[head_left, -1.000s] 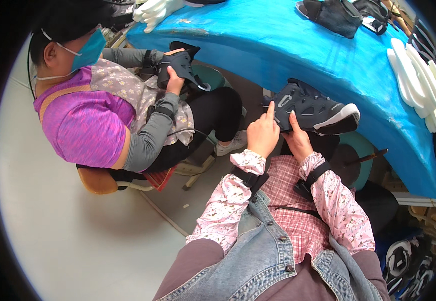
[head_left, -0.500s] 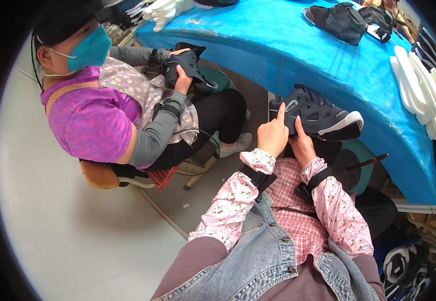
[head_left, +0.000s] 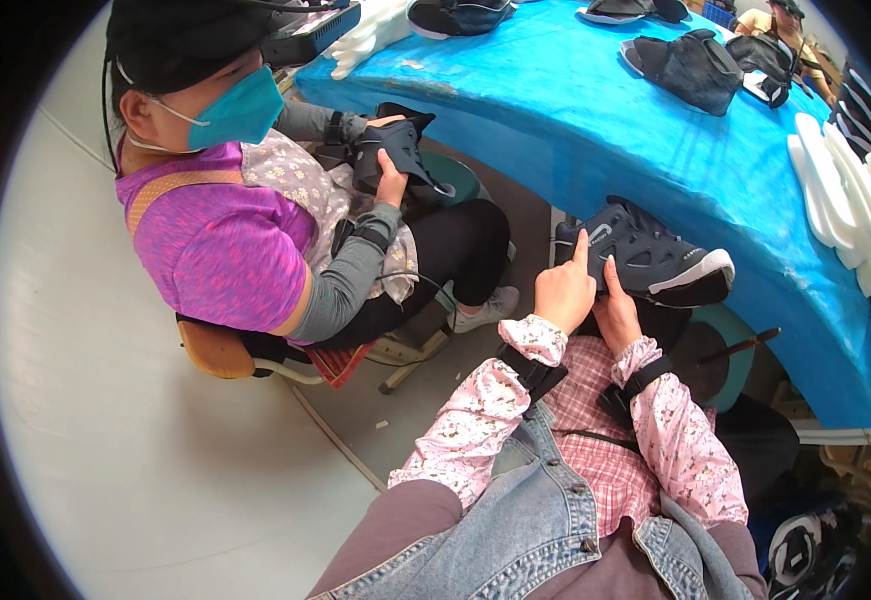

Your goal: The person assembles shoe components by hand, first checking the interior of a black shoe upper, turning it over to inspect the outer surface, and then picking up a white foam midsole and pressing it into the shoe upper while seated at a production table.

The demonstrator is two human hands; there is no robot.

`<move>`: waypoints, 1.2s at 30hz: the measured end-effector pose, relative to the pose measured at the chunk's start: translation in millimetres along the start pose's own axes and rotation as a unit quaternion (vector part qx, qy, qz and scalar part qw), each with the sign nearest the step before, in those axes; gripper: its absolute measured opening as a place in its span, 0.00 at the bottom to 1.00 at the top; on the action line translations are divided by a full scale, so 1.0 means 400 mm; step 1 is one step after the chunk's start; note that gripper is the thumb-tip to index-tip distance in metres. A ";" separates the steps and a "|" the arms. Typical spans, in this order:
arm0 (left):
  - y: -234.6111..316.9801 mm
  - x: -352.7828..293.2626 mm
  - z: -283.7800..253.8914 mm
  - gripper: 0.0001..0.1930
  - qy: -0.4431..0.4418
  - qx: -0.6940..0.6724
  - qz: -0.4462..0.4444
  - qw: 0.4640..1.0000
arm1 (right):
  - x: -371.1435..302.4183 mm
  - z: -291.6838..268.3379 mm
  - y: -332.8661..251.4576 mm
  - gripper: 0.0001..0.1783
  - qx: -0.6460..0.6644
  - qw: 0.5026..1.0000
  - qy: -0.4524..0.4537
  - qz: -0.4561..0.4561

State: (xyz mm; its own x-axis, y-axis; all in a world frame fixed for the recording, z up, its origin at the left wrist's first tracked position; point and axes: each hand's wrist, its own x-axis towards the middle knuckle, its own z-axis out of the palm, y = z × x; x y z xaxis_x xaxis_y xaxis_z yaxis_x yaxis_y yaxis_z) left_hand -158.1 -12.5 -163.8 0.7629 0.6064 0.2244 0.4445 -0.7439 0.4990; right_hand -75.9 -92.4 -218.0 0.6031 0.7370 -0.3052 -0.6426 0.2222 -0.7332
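Note:
A dark navy sports shoe (head_left: 660, 255) with a white toe edge is held over my lap, its toe to the right. My left hand (head_left: 563, 295) is at its heel end, index finger stretched along the side, the other fingers curled out of sight. My right hand (head_left: 616, 312) holds it from below, thumb up against the side; its remaining fingers are hidden behind the shoe. Both wrists wear black straps over pink flowered sleeves.
A co-worker in a purple shirt (head_left: 225, 245) sits to my left, holding a dark shoe upper (head_left: 380, 155). The blue-covered table (head_left: 555, 95) carries more dark shoe uppers (head_left: 690, 72) and white foam-like strips (head_left: 845, 190). A dark stick (head_left: 742, 344) juts out at right.
The whole view has shifted slightly, so everything sits a little lower and further right. Both hands keep their places on the shoe.

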 end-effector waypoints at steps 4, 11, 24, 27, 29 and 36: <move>0.027 -0.026 0.006 0.34 -0.035 -0.007 0.007 0.999 | -0.008 -0.012 0.005 0.26 0.000 1.000 -0.011 0.009; 0.064 -0.092 0.058 0.27 0.017 0.040 0.103 0.994 | -0.029 -0.005 0.012 0.23 -0.036 0.999 0.023 -0.022; -0.006 -0.003 -0.030 0.24 0.013 -0.066 -0.051 0.996 | -0.024 0.024 -0.017 0.26 0.025 0.999 -0.033 -0.014; -0.012 0.004 -0.023 0.24 0.032 -0.008 -0.013 0.999 | -0.020 0.017 -0.014 0.25 0.015 0.999 -0.039 -0.007; -0.009 0.004 -0.017 0.25 0.035 0.025 0.003 0.999 | -0.026 0.015 -0.013 0.25 0.016 0.999 -0.034 0.000; 0.035 -0.033 -0.008 0.21 0.046 -0.067 0.066 0.995 | -0.025 0.018 -0.015 0.22 0.024 0.998 -0.051 0.015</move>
State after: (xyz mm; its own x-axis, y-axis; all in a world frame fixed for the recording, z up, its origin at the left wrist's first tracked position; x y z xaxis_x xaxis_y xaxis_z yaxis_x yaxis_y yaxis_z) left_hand -163.4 -29.9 -157.1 0.7615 0.5342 0.3670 0.2726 -0.7777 0.5665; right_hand -81.6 -96.7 -206.0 0.5346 0.8037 -0.2612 -0.6821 0.2279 -0.6948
